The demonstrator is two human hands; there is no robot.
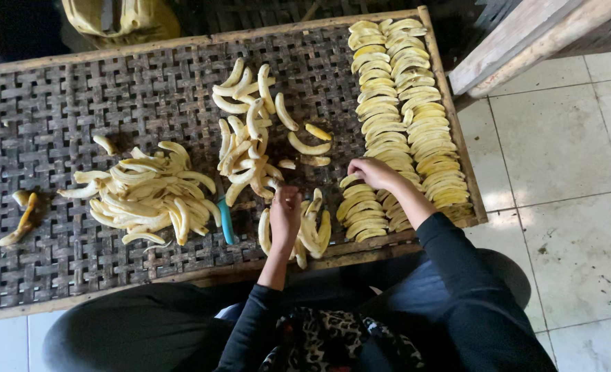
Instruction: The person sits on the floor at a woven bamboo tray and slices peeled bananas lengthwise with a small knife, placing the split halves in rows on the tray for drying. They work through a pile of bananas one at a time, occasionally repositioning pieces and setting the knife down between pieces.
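Peeled yellow banana pieces lie on a dark woven bamboo tray (57, 103). My right hand (371, 172) rests its fingers on a banana piece (349, 180) at the top of a short neat row (362, 212). My left hand (285, 213) is over a small loose heap (310, 231) near the tray's front edge, fingers curled on a piece; the grip is hard to make out. Two long neat rows (405, 103) fill the tray's right side.
A big loose pile (150, 196) lies left of centre and another (250, 138) in the middle. A blue-handled tool (226, 220) sits between piles. Scraps (21, 217) lie at far left. A wooden beam (526, 41) crosses the top right; pale floor tiles (567, 207) at right.
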